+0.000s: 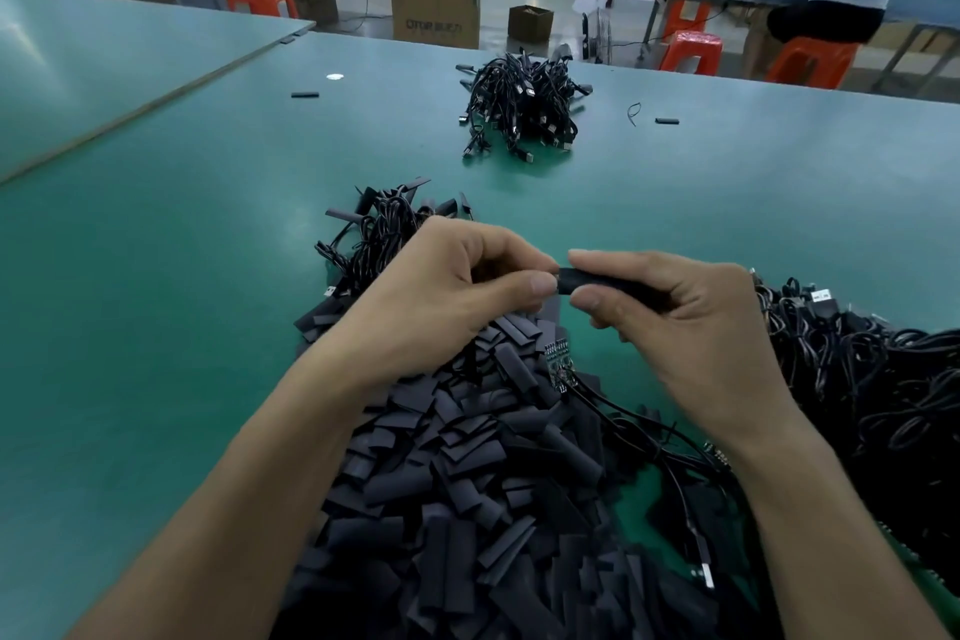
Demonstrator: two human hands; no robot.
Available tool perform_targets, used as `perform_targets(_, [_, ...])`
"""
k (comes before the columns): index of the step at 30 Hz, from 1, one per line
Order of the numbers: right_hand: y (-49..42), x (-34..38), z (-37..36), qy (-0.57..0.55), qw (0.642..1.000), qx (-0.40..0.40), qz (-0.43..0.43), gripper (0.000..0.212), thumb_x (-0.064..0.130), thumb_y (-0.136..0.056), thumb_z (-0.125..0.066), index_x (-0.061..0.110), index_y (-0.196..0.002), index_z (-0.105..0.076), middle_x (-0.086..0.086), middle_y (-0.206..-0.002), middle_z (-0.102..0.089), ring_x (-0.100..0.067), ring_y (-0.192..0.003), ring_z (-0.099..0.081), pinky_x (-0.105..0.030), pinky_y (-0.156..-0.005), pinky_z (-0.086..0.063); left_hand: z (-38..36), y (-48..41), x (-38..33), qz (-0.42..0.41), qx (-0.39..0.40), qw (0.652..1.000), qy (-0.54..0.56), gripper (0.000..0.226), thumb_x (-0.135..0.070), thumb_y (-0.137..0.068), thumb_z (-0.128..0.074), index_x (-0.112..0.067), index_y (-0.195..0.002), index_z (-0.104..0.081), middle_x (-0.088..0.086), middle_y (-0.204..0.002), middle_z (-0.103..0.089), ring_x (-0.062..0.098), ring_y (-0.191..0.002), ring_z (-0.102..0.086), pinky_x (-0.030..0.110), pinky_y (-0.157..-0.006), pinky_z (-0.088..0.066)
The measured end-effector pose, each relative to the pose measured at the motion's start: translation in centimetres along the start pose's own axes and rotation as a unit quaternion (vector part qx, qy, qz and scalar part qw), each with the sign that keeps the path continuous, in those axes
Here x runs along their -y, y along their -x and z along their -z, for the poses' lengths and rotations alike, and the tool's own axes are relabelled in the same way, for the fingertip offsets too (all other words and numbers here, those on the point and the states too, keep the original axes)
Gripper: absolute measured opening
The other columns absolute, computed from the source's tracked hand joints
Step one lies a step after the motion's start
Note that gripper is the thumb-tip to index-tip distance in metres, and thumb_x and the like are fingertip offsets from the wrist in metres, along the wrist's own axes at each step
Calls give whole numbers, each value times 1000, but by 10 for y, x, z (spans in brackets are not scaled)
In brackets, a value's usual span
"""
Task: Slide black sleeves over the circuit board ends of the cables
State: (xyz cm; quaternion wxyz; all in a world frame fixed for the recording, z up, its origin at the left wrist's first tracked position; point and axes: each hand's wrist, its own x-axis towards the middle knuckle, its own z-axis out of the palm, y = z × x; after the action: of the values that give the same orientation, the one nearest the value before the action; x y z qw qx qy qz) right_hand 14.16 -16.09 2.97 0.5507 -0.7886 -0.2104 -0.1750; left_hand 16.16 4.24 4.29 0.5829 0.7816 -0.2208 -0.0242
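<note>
My right hand (691, 322) pinches a black sleeve (592, 280) between thumb and fingers above the table. My left hand (447, 296) meets the sleeve's left end with curled fingers; what it holds there is hidden. Below both hands lies a big heap of loose black sleeves (467, 483). On that heap rests a small green circuit board (560, 362) with a black cable (654, 437) trailing to the right. A tangle of black cables (857, 379) lies at my right.
A bundle of cables with sleeves (384, 224) lies just beyond my left hand. Another pile of USB cables (519, 104) sits farther back on the green table (156, 276). Single sleeves (305, 95) lie loose there. Cardboard boxes, orange stools and a seated person are behind.
</note>
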Motion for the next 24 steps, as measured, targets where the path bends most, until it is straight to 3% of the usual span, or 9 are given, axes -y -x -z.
perform_targets(3, [0,1,-1,-29,999,44,1,26,29,-79,-75,29,-105,-76,16,-89,-76,0,-79,-70,-8,-70,-49,-1,0,2,10,3,999,38,26,-30,-79,-76,-16,-95,-60,-1,-75,-75,8,-72,-72,16,-69,-52])
perform_targets(6, [0,2,-3,-50,998,47,-1,24,27,-79,-74,29,-103,-75,18,-87,-76,1,-77,-71,-8,-69,-50,-1,0,4,7,-7,998,63,31,-22,-81,-80,-12,-92,-52,3,-74,-74,10,-71,-73,15,-65,-51])
perform_targets(10, [0,1,-5,-61,998,20,-22,19,27,-79,-74,28,-98,-77,12,-80,-76,-5,-68,-70,-11,-62,-50,-3,-1,6,17,-9,998,55,23,-28,-87,-76,-13,-93,-59,4,-79,-77,12,-66,-69,18,-64,-52])
perform_targets(14, [-2,-3,-4,-51,997,-17,-46,17,18,-81,-77,30,-94,-77,9,-75,-75,-7,-62,-68,-14,-60,-50,-3,-1,8,-3,-52,998,-32,11,-29,-91,-73,-21,-86,-68,-2,-77,-76,12,-65,-71,21,-65,-55])
perform_targets(17, [-3,-5,-3,-52,997,-40,-49,22,10,-84,-77,30,-92,-77,7,-73,-75,-8,-60,-68,-17,-58,-51,-3,-1,8,-23,-83,994,-62,10,-29,-89,-75,-24,-82,-72,-5,-71,-73,12,-63,-70,26,-63,-58])
perform_targets(20, [-2,-5,-5,-55,996,-48,-50,21,10,-84,-77,30,-91,-77,4,-72,-75,-10,-60,-68,-17,-57,-51,-4,0,7,-29,-103,992,-74,10,-31,-88,-76,-26,-81,-72,-7,-70,-73,10,-60,-70,22,-60,-55])
perform_targets(24, [-2,-6,-7,-56,996,-52,-52,21,10,-85,-76,30,-92,-76,4,-73,-75,-10,-60,-67,-18,-57,-51,-5,-1,8,10,-82,993,-80,13,-31,-90,-74,-23,-80,-74,-7,-69,-74,8,-60,-70,21,-61,-54])
